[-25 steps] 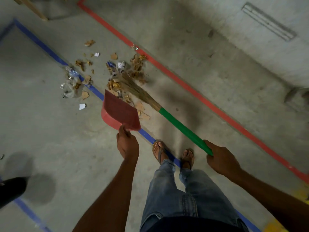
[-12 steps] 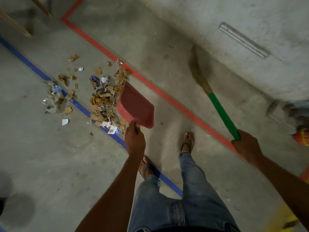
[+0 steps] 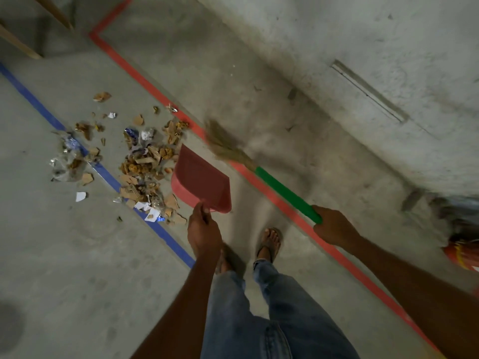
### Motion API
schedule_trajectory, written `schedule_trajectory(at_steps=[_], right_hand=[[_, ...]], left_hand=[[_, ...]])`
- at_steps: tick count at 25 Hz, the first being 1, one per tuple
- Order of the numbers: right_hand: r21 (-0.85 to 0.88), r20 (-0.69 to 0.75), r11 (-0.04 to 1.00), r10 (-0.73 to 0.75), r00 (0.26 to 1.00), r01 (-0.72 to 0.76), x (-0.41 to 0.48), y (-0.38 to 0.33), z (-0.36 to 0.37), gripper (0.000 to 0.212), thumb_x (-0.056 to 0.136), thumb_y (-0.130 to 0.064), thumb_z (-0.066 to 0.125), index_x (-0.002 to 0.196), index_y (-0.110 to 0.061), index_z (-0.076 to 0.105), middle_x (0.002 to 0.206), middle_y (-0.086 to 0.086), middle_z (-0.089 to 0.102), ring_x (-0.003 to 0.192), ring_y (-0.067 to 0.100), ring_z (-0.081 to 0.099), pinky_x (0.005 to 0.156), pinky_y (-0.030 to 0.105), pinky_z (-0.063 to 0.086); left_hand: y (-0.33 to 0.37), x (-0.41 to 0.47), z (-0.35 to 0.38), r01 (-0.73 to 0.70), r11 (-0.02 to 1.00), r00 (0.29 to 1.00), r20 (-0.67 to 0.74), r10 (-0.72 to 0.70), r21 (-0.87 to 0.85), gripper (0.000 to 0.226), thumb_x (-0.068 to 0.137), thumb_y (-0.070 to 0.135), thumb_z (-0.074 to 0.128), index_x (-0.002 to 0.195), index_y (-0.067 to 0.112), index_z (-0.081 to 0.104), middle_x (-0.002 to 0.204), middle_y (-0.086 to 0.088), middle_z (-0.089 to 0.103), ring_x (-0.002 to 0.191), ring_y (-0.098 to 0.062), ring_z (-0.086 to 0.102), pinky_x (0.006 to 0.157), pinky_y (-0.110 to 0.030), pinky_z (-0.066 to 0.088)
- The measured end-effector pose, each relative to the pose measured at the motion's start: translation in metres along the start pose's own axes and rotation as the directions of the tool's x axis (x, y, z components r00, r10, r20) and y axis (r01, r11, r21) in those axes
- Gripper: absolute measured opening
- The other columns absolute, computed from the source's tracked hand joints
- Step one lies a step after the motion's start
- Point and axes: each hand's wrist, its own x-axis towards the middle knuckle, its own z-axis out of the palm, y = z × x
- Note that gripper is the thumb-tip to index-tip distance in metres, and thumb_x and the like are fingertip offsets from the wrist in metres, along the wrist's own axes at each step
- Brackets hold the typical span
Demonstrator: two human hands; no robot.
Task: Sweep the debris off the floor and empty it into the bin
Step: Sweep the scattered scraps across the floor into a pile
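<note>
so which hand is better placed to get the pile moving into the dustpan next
Right. The right hand holds the broom; its bristles sit beside the debris pile. The left hand only steadies the dustpan.

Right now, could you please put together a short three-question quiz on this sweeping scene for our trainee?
1. True or false: the red dustpan already holds debris.
2. Which hand grips the broom? A) the left hand B) the right hand
3. Fill in: the main debris pile lies between the red floor line and the ____ floor line.

Key
1. False: its visible inner face looks bare.
2. B: it grips the green handle; the left hand holds the dustpan.
3. Blue, which some pieces overlap.
</note>
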Motion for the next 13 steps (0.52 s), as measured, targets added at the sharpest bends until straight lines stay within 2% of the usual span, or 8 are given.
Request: schedule_trajectory(at_steps=[3, 6, 9, 11, 13], right_hand=[[0.075, -0.171, 0.996, 0.062, 0.983, -0.049, -0.009, 0.027, -0.018, 0.058, 0.085, -0.012, 0.061, 0.141, -0.023, 0.053, 0.098, 0.012, 0.071, 0.079, 0.030, 0.065, 0.068, 0.032, 0.050], [0.140, -0.255, 0.974, 0.207, 0.945, -0.175, 0.033, 0.038, -0.057, 0.045, 0.086, -0.009, 0.062, 0.131, -0.010, 0.057, 0.098, 0.017, 0.067, 0.080, 0.033, 0.064, 0.065, 0.031, 0.046], [0.196, -0.238, 0.925, 0.366, 0.899, -0.325, 0.108, 0.028, -0.100, 0.034, 0.085, -0.015, 0.066, 0.112, 0.005, 0.063, 0.088, 0.018, 0.067, 0.061, 0.026, 0.060, 0.049, 0.024, 0.041], [0.051, -0.169, 0.946, 0.325, 0.931, -0.321, 0.141, 0.010, -0.104, 0.034, 0.083, -0.019, 0.067, 0.109, 0.004, 0.063, 0.086, 0.015, 0.066, 0.058, 0.022, 0.060, 0.044, 0.021, 0.039], [-0.047, -0.096, 0.970, 0.234, 0.968, -0.239, 0.154, -0.018, -0.097, 0.030, 0.081, -0.016, 0.064, 0.108, -0.001, 0.062, 0.083, 0.011, 0.065, 0.058, 0.022, 0.063, 0.042, 0.020, 0.041]], left_hand=[[0.034, 0.013, 0.013, -0.048, 0.998, 0.999, -0.025, 0.047, -0.028, 0.032, 0.107, 0.019, 0.046, 0.135, 0.024, 0.060, 0.120, -0.006, 0.070, 0.102, -0.030, 0.066, 0.079, -0.034, 0.047], [0.065, 0.031, 0.028, -0.073, 0.994, 0.997, -0.020, 0.072, -0.079, 0.034, 0.107, 0.019, 0.046, 0.138, 0.023, 0.059, 0.125, -0.005, 0.069, 0.107, -0.027, 0.065, 0.084, -0.038, 0.051], [0.075, 0.052, 0.043, -0.080, 0.991, 0.997, -0.027, 0.077, -0.109, 0.035, 0.107, 0.020, 0.045, 0.140, 0.025, 0.056, 0.124, -0.005, 0.068, 0.104, -0.027, 0.066, 0.085, -0.044, 0.055], [0.077, 0.068, 0.048, -0.058, 0.991, 0.998, -0.031, 0.055, -0.119, 0.036, 0.107, 0.020, 0.045, 0.141, 0.026, 0.055, 0.124, -0.004, 0.068, 0.103, -0.028, 0.066, 0.085, -0.046, 0.056], [0.081, 0.088, 0.051, -0.009, 0.991, 0.998, -0.065, 0.000, -0.130, 0.035, 0.108, 0.021, 0.044, 0.140, 0.025, 0.056, 0.125, -0.004, 0.068, 0.106, -0.027, 0.066, 0.087, -0.047, 0.055]])
